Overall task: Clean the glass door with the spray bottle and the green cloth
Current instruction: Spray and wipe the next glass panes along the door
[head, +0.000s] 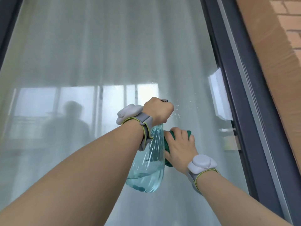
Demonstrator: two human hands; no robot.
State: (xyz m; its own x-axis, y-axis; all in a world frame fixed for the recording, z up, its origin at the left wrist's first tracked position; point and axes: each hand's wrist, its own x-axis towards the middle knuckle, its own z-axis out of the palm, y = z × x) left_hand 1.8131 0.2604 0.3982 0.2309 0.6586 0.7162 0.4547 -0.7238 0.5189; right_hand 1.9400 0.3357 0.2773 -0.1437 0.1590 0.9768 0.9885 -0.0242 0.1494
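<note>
Two hands at the glass door (114, 62): left hand (157, 110) grips spray bottle (149, 163), hanging toward 6 o'clock; droplets at 3 o'clock. Right hand (180, 146), nearer, clutches green cloth (189, 133).

Both bare forearms extend forward and upward, each wrist carrying a grey band. Left hand (157, 111) is raised, fingers curled tight in a grip. Right hand (179, 147) sits lower, just beside it, fingers curled in a hold.

Green cloth (167, 144), pale blue ribbed spray bottle (146, 168), dark grey door frame (244, 111)
</note>
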